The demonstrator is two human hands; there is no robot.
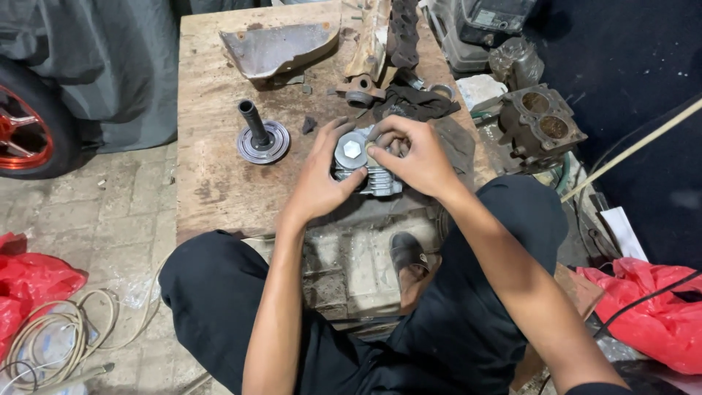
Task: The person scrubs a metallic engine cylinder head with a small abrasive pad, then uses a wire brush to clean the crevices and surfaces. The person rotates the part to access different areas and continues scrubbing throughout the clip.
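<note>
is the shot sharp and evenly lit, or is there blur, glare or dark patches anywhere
Head view: the left hand, right hand and the finned metal engine part between them are sharp and evenly lit; faint glare on its round cap; the wooden board is well lit; the upper right corner falls into deep shadow; no motion blur.

Both hands hide much of the finned engine part (376, 179).

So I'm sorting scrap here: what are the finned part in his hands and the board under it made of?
The finned part, held by the left hand and right hand, looks like cast aluminium: dull silver-grey, with moulded fins. The board looks like bare plywood: pale, stained, chipped.
</note>
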